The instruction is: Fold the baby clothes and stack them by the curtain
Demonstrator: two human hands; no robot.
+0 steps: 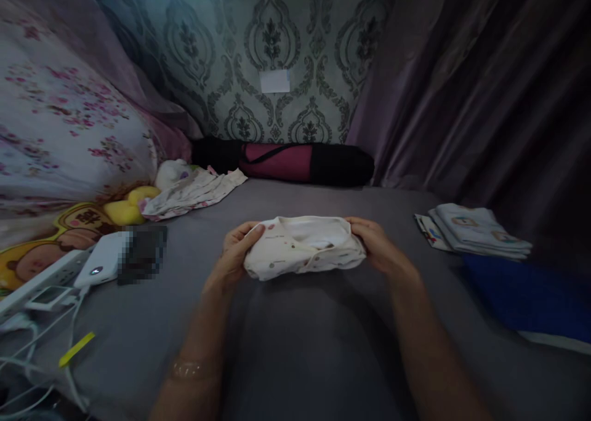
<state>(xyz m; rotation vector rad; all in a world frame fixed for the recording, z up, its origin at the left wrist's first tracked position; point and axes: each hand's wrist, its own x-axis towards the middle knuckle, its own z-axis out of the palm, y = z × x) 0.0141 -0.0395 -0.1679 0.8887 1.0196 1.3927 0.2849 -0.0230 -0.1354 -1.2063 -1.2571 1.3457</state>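
Observation:
A folded cream garment (305,255) with small printed figures and a white inner lining is held up in front of me, above the grey sheet (295,347). My left hand (237,252) grips its left end, the thumb on the near face. At the right end my right hand (376,242) is closed round the cloth, most of its fingers hidden behind it. A clear bracelet (187,370) circles my left wrist.
Left lie a white device (104,258), a power strip (50,279), cables, a yellow strip (76,349), plush toys and crumpled cloth (198,191). Behind is a black and maroon roll (286,162). Right are folded clothes (478,230) and blue cloth (526,298).

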